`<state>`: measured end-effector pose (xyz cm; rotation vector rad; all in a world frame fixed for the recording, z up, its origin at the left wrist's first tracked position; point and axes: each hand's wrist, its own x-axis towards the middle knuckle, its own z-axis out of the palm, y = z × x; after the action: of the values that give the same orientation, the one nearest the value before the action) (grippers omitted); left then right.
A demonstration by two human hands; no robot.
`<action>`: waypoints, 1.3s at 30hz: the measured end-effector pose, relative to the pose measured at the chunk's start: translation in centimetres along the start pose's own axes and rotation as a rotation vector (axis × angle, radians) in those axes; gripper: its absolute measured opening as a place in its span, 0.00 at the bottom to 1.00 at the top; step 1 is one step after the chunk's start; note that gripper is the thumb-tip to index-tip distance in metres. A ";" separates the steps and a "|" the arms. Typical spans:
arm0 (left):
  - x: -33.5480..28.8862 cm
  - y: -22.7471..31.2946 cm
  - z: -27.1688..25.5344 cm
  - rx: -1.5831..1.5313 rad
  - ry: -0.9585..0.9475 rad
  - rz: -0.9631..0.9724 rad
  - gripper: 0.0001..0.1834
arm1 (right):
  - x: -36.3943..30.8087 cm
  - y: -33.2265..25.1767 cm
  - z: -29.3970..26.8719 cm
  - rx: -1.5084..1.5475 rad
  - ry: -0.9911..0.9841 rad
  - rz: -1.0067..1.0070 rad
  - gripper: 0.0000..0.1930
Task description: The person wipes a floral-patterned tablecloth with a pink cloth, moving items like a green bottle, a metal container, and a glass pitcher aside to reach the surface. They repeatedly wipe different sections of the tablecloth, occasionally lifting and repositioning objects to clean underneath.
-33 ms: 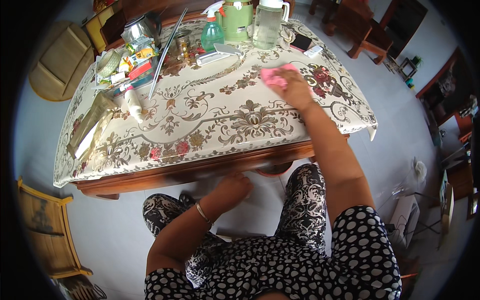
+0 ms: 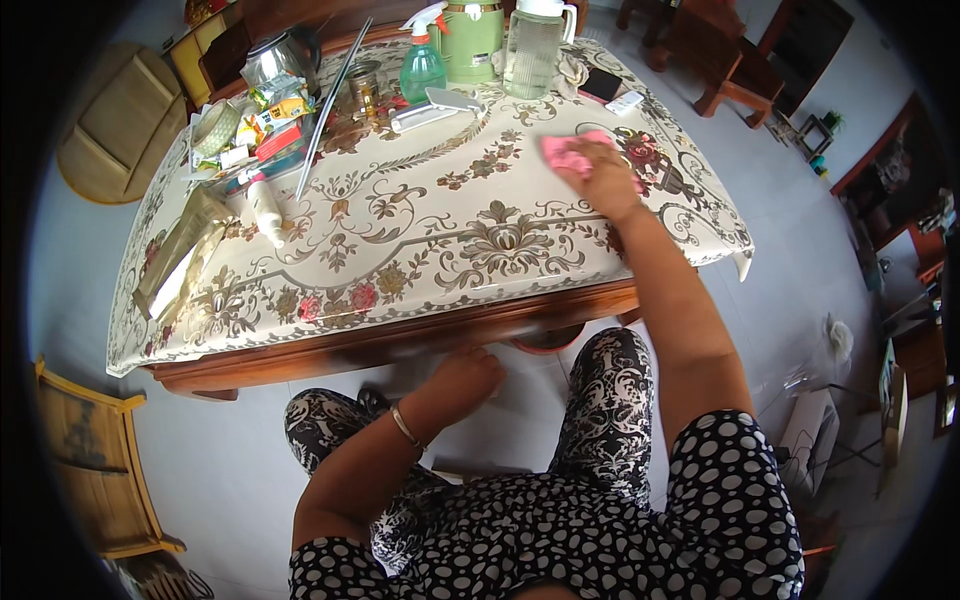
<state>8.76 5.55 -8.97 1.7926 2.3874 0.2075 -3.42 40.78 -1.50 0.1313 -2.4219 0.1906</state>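
Note:
My right hand (image 2: 605,180) presses down on a pink cloth (image 2: 565,157), flat against the flowered tablecloth (image 2: 400,240) at the table's right side. The cloth sticks out crumpled to the left of the fingers. Below the table's front edge, my left hand (image 2: 468,382) hangs over my lap with its fingers curled in. The inside of that fist is hidden. Beyond the pink cloth lie a dark phone (image 2: 600,84) and a small white box-like item (image 2: 624,103).
Along the back stand a green spray bottle (image 2: 423,72), a green thermos (image 2: 470,45) and a clear water jug (image 2: 532,55). At left are a pile of packets (image 2: 265,120), a white squeeze bottle (image 2: 265,213) and a long metal rod (image 2: 335,110). A wooden chair (image 2: 95,460) stands lower left.
My right hand has slid the pink cloth a little to the right across the tablecloth. The left hand has stayed in place.

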 end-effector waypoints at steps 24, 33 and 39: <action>-1.5 2.5 -2.7 -0.058 0.111 0.118 0.08 | -4.2 -9.9 -6.2 0.179 -0.094 0.079 0.16; -0.7 1.4 -3.5 -0.046 0.293 0.158 0.06 | -4.1 -19.2 -5.8 0.292 -0.180 -0.184 0.24; -2.0 -0.9 -13.7 -0.444 0.705 -0.073 0.09 | -4.2 -12.1 -5.1 0.072 -0.097 0.047 0.25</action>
<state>5.74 3.07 4.37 1.5756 2.5016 1.4386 4.77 29.88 0.77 0.1183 -2.5173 0.2988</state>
